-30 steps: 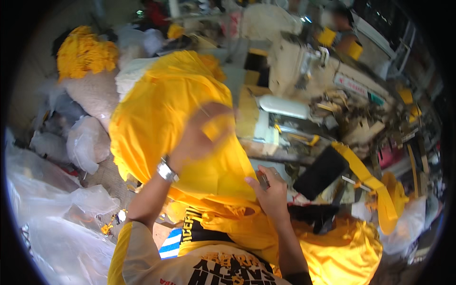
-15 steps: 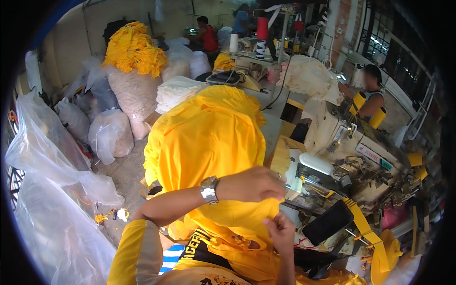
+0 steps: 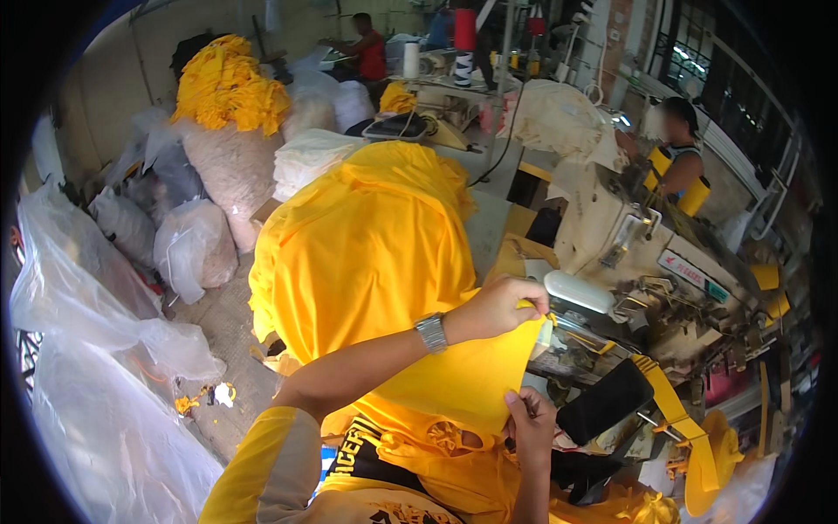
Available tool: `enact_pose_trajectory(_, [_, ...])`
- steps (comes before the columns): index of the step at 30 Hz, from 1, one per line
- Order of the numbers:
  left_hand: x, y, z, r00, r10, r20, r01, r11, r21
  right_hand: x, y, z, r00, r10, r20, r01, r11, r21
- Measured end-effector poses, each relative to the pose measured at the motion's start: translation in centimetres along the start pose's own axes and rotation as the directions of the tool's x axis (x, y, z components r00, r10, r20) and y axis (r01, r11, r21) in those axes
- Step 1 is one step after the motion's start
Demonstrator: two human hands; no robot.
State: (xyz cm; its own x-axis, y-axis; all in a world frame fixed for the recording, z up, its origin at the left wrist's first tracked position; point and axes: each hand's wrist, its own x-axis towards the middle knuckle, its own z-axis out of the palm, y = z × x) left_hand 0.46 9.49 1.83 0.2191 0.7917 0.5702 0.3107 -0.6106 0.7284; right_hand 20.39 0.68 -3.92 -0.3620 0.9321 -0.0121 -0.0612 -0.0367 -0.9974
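Note:
My left hand, with a metal watch on its wrist, pinches the upper corner of a yellow fabric piece beside the sewing machine. Lower down, my right hand grips the same piece's edge between thumb and fingers. The cloth is stretched fairly flat between both hands, and its lower part falls in folds over my lap. Behind my left forearm rises a big heap of yellow fabric. A black phone lies to the right of my right hand.
A yellow strip hangs over a metal holder on the right. Clear plastic sheeting covers the left side. Stuffed sacks and a stack of white cloth stand farther back. Another person sits beyond the machine.
My left hand has moved up and right toward the machine, and the fabric has gone from bunched to stretched out. My right hand has shifted slightly right, still holding the edge.

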Motion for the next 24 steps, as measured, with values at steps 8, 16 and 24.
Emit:
enact_pose_trajectory(8, [-0.8,-0.5,-0.4,0.997,-0.008,-0.072,0.006,1.0,-0.029,1.1,1.1,0.4,0.996,0.07,0.059,-0.076,0.989,0.123])
enact_pose_trajectory(16, [0.3,-1.2,0.8,0.998,0.027,-0.048,-0.021,0.992,0.125,0.8,0.2,-0.4,0.991,0.129,-0.02,-0.127,0.99,0.06])
enact_pose_trajectory(24, [-4.5,4.7,2.2,0.992,0.045,0.118,-0.122,0.598,0.793,-0.5,-0.2,-1.6,0.986,0.16,0.049,-0.165,0.977,0.133])
